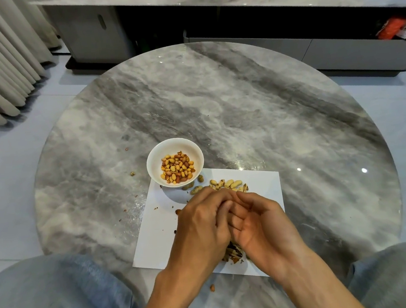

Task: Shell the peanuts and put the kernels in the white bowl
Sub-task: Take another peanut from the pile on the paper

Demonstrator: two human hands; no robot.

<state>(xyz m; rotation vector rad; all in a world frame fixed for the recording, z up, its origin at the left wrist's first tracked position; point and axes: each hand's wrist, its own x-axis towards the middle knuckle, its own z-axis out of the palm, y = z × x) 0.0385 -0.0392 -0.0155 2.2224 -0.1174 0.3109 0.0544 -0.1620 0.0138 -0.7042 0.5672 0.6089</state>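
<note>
Both hands, left (200, 224) and right (259, 222), meet with fingers curled; contents hidden, grip undeterminable. Bowl (154, 163) lies just beyond-left, nearer the left hand.

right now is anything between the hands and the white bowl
Nothing visible blocks it. The round white bowl sits beyond the left hand and right hand, with only bare white paper sheet between.

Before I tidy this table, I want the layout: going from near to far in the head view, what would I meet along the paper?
Pile of broken shells → left hand and right hand together → unshelled peanuts → white bowl of kernels.
</note>
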